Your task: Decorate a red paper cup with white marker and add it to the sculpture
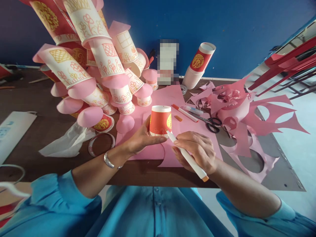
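A red paper cup (160, 121) with a gold emblem and white bands is in the middle, over pink paper. Its left side and lower edge are gripped by my left hand (143, 136), the thumb lying along the bottom. My right hand (197, 149) is closed around a white marker (189, 159) with an orange end. The marker's tip points up and left and is at the cup's lower right edge; whether it touches is hard to tell. Beyond the cup lie an orange cap (178, 118) and a white marker with red ends (188, 115).
Decorated cups with pink paper cones (106, 59) tower at the left. A cup stack (197, 69) leans at the back. Scissors (212, 125) and pink scraps (234, 112) lie at the right. A tape roll (113, 144) and white plastic (65, 143) lie at the left.
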`<action>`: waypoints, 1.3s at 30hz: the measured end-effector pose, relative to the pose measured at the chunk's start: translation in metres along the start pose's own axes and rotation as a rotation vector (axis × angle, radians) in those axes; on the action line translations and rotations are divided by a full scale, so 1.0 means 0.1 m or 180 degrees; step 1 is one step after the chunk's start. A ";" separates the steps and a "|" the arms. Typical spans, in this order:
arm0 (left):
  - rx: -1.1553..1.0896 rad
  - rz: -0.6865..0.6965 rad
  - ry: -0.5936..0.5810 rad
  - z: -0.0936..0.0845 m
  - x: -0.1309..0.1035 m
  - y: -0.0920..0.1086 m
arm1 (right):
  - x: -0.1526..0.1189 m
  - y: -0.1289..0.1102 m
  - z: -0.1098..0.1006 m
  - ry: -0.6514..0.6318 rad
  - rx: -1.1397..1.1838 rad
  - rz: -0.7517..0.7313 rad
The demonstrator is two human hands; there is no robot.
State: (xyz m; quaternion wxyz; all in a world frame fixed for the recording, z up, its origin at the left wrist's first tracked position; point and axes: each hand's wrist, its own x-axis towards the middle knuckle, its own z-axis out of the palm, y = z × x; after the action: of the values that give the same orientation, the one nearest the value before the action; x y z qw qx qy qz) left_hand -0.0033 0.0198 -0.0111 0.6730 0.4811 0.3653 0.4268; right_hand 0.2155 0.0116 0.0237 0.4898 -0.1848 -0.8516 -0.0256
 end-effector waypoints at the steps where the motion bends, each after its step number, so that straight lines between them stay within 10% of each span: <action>1: -0.0040 -0.0028 -0.0004 0.00 0.00 0.00 | 0.00 0.00 0.00 -0.0010 -0.0013 -0.0001; 39: 0.0039 0.0031 -0.0178 0.00 0.01 0.03 | 0.02 -0.01 -0.02 -0.0093 -0.0129 0.0017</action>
State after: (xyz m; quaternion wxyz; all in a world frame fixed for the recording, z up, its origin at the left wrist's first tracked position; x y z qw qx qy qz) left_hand -0.0031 0.0215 -0.0085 0.6779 0.4987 0.3467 0.4141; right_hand 0.2163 0.0107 0.0262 0.4736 -0.1973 -0.8575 -0.0388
